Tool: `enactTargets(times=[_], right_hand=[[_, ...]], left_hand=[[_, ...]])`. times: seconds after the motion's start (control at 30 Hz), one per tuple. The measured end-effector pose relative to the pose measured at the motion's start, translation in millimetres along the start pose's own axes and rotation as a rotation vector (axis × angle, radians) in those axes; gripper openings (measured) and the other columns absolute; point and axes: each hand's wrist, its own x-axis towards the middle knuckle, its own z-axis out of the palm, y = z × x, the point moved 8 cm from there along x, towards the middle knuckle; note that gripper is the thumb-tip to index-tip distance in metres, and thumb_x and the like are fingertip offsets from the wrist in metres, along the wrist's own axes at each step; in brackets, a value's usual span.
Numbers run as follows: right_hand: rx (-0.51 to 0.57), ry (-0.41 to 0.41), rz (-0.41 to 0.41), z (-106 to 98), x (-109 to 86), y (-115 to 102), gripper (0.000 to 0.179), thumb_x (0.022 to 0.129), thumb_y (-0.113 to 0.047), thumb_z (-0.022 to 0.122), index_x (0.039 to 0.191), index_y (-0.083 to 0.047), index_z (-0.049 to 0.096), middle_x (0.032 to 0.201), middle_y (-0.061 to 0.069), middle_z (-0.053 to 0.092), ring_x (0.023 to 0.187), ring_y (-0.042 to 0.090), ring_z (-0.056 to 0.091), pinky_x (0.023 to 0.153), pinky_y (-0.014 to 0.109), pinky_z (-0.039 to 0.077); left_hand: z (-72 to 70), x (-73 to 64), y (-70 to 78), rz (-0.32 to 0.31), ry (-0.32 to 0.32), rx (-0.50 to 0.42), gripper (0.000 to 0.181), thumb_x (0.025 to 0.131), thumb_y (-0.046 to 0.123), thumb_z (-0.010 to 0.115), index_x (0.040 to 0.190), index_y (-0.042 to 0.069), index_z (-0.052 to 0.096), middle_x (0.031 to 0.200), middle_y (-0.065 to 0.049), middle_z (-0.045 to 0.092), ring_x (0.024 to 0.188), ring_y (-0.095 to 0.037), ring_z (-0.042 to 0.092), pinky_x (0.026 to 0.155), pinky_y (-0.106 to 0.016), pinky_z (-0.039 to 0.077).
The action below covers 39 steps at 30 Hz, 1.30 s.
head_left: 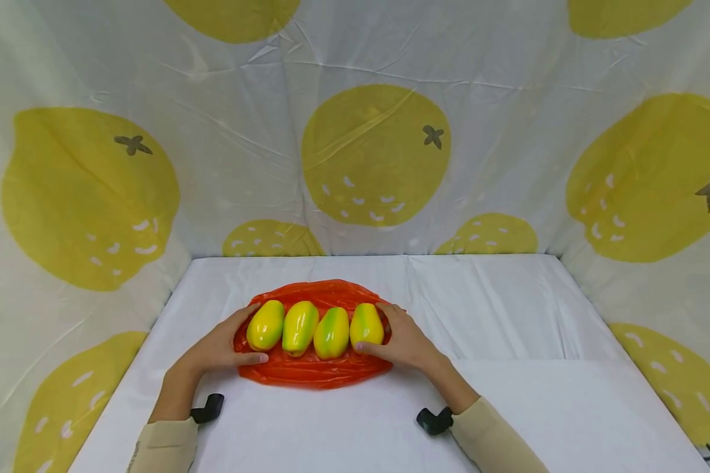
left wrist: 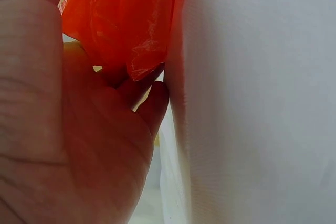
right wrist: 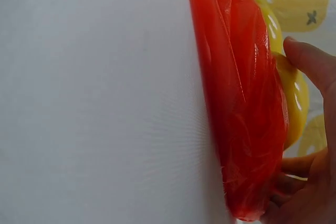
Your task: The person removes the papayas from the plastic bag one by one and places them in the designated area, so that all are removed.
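Orange plastic bag (head_left: 313, 368) lies flat mid-desk with four mangoes (head_left: 315, 327) lined up on it, cupped by the left hand (head_left: 221, 345) and right hand (head_left: 405, 341), bagging not yet done.

- Head view: looks forward and down from above the person's forearms, at middling range. It takes in the whole white counter (head_left: 509, 315), the lemon-print backdrop (head_left: 375, 154) behind and at both sides, and both hands at the ends of the fruit row.
- Left wrist view: very close, from just behind the left hand (left wrist: 79, 145), tipped sideways. The palm fills the left half, the counter cloth the right, and a fold of the orange bag (left wrist: 126, 19) sits at top.
- Right wrist view: equally close and tipped sideways, facing along the counter past the right hand (right wrist: 310, 129).
- Shared: all three show the orange bag and the counter cloth.
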Motion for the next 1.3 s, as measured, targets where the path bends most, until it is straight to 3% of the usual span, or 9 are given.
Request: enactTargets(times=[0.4, 0.73, 0.97, 1.3], right_hand=[[0.032, -0.012, 0.031, 1.3, -2.0, -2.2, 0.089, 0.081, -0.055, 0.076, 0.154, -0.015, 0.044, 0.150, 0.007, 0.051, 0.125, 0.024, 0.054, 0.101, 0.048, 0.057], [0.101, 0.026, 0.005, -9.3, -2.8, -6.7, 0.080, 0.083, -0.045, 0.078, 0.151, -0.014, 0.048, 0.138, 0.003, 0.059, 0.116, 0.020, 0.057, 0.094, 0.041, 0.059], [0.141, 0.064, 0.022, -16.1, -5.7, -7.5, 0.081, 0.082, -0.041, 0.082, 0.152, -0.019, 0.048, 0.127, -0.001, 0.061, 0.107, 0.017, 0.057, 0.084, 0.032, 0.061], [0.207, 0.083, -0.024, -28.2, -6.8, -12.0, 0.076, 0.083, -0.037, 0.082, 0.150, -0.028, 0.048, 0.128, -0.007, 0.062, 0.105, 0.016, 0.059, 0.086, 0.030, 0.058]], left_hand=[[0.9, 0.3, -0.2, -0.001, -0.005, 0.007, 0.117, 0.071, 0.059, 0.087, 0.163, 0.018, 0.026, 0.164, -0.012, 0.037, 0.147, -0.041, 0.038, 0.115, -0.071, 0.035], [0.9, 0.0, 0.4, -0.014, -0.010, 0.002, 0.118, 0.071, 0.058, 0.088, 0.163, 0.018, 0.025, 0.164, -0.012, 0.036, 0.147, -0.040, 0.038, 0.113, -0.072, 0.037], [1.1, 0.6, 0.4, -0.017, -0.013, 0.003, 0.118, 0.071, 0.058, 0.088, 0.163, 0.019, 0.025, 0.164, -0.012, 0.036, 0.148, -0.041, 0.037, 0.114, -0.072, 0.036], [1.7, 2.1, 0.0, -0.007, -0.013, 0.009, 0.120, 0.071, 0.057, 0.088, 0.164, 0.018, 0.023, 0.165, -0.011, 0.035, 0.149, -0.040, 0.037, 0.115, -0.071, 0.035]])
